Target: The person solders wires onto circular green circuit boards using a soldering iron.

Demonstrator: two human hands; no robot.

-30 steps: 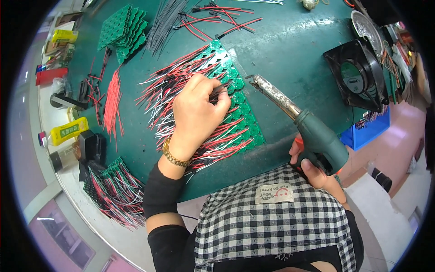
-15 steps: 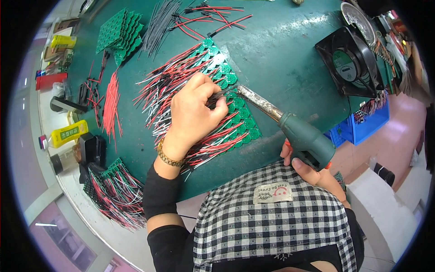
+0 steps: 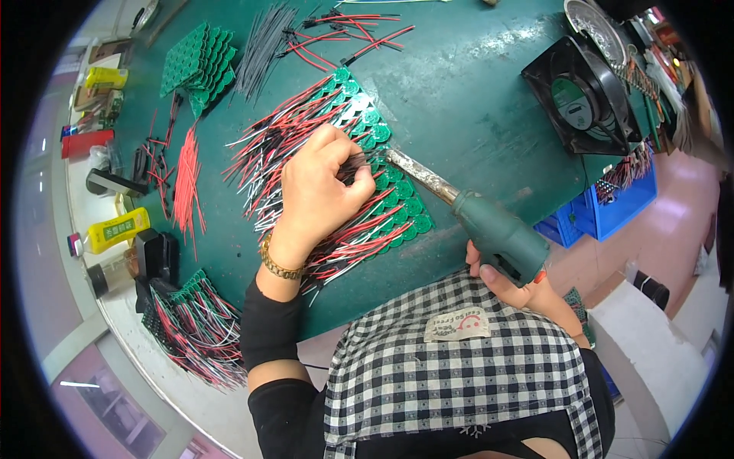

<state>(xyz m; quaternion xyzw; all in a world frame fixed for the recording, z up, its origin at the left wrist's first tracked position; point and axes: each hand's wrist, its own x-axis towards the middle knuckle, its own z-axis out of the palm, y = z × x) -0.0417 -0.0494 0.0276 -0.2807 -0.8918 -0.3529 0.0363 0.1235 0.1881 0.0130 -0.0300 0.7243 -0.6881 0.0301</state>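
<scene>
Left hand (image 3: 325,191) pinches thin wires (image 3: 283,145) on small green boards (image 3: 397,195). Right hand (image 3: 508,279) grips a soldering gun (image 3: 489,229) by its handle. Wires look light and floppy; best pinched near the ends.

The metal nozzle of the green heat gun (image 3: 489,229), which stood short of the row of green circuit boards (image 3: 397,200) a second ago, now reaches the boards beside the fingertips of the left hand (image 3: 325,187). The right hand (image 3: 508,279) sits closer to the left hand than before. The left hand is shifted slightly along the wired boards.
</scene>
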